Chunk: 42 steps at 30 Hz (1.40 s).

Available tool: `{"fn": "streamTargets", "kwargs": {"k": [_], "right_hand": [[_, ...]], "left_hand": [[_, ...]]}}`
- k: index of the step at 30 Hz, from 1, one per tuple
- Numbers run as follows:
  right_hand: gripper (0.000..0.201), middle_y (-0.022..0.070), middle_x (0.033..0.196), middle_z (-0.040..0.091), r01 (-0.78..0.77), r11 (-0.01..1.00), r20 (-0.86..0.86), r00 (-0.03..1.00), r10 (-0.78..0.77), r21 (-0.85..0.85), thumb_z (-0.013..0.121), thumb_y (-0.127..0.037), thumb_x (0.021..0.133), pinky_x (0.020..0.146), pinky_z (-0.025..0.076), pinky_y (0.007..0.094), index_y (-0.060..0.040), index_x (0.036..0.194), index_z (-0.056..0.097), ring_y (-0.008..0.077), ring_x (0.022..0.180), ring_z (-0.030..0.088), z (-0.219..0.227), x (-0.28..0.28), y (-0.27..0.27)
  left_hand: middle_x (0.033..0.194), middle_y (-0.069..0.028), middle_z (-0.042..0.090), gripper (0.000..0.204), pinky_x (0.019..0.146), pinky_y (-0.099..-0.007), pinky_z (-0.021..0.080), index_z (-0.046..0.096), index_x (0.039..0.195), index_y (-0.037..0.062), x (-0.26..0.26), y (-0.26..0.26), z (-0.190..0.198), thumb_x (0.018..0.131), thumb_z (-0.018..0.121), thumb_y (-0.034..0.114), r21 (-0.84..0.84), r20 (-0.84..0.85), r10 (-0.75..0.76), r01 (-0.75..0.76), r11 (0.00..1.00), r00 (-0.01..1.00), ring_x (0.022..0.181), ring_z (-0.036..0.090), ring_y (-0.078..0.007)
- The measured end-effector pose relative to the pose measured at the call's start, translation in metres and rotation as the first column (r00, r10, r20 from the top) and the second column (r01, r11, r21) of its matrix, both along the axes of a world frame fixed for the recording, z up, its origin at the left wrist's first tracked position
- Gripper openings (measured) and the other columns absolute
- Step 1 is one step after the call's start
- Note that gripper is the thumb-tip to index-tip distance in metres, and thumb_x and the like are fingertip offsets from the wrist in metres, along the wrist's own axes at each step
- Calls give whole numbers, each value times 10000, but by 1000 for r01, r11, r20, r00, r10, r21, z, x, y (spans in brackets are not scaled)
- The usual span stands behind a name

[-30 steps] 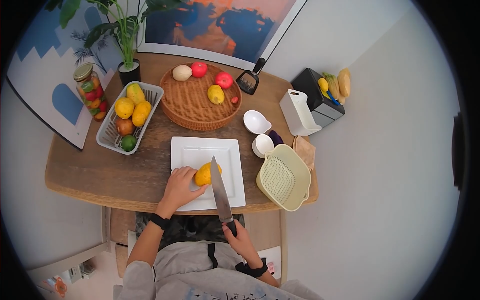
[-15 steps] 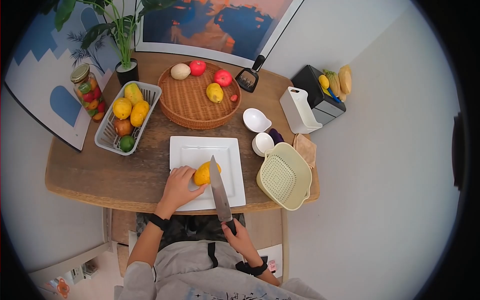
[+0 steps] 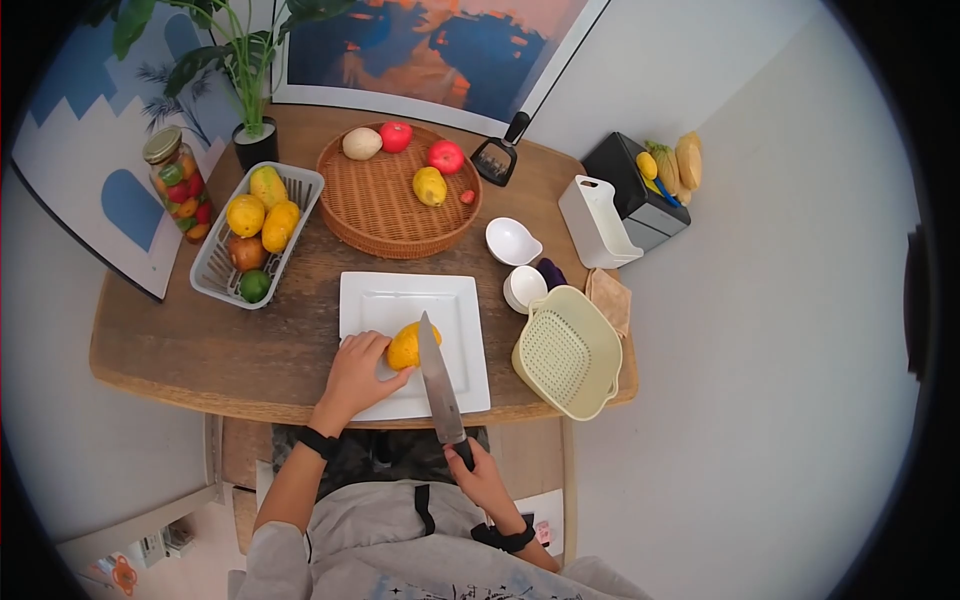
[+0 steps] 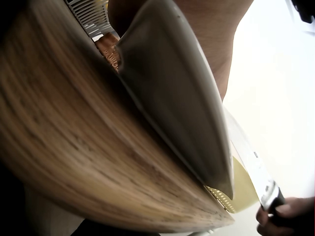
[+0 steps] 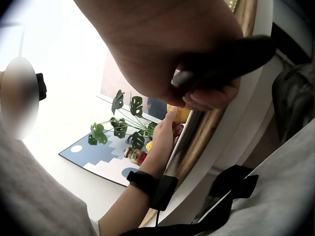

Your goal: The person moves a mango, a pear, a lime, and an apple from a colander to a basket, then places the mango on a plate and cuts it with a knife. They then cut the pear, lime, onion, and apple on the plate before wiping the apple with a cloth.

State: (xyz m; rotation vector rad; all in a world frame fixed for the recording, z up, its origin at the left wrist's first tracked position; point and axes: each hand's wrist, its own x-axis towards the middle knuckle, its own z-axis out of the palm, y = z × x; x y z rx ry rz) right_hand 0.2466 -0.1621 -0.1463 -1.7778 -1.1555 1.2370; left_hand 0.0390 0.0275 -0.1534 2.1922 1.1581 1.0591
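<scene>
A yellow fruit (image 3: 404,347) lies on the square white plate (image 3: 460,300) at the table's front edge. My left hand (image 3: 358,378) holds it from the left, with the thumb on the near side and the fingers on the far side. The kitchen knife (image 3: 438,385) is in my right hand (image 3: 482,478), its black handle (image 5: 231,61) gripped in curled fingers. Its blade points away from me, with the tip part overlapping the fruit's right side in the head view. The left wrist view shows mostly the plate's underside (image 4: 172,88); the fruit is hidden there.
A grey basket (image 3: 205,270) of fruit stands left, with a jar (image 3: 180,185) behind it. A round wicker tray (image 3: 370,215) holds more fruit at the back. On the right are small white bowls (image 3: 512,240), a pale green colander (image 3: 570,350) and a white holder (image 3: 600,225).
</scene>
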Motion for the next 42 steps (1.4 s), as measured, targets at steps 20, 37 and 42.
{"fn": "streamTargets", "kwargs": {"k": [20, 37, 42], "right_hand": [[148, -40, 671, 523, 178, 978, -293, 934, -203, -109, 604, -203, 1014, 433, 339, 225, -56, 1027, 597, 41, 490, 443, -6, -3, 8], [132, -10, 704, 502, 142, 969, -368, 906, -209, -201, 542, -184, 1042, 429, 341, 234, -58, 1076, 554, 66, 495, 449, -8, 3, 9], [149, -5, 720, 508, 149, 962, -433, 870, -238, -229, 544, -205, 1043, 434, 344, 235, -64, 1092, 549, 69, 503, 452, -12, 3, 11]], "left_hand": [[926, -120, 635, 387, 827, -395, 457, 644, 979, 21, -2, -2, 3, 786, 802, 316, -30, -22, -2, 2, 1000, 1000, 887, 605, -304], [915, -113, 628, 383, 801, -375, 449, 641, 974, 22, -1, -1, -1, 768, 811, 296, -7, -8, 9, -9, 1000, 1000, 845, 594, -287], [916, -108, 630, 377, 798, -372, 449, 643, 979, 24, -1, 1, 0, 768, 810, 288, 5, -11, 4, -4, 1000, 1000, 841, 595, -284]]}}
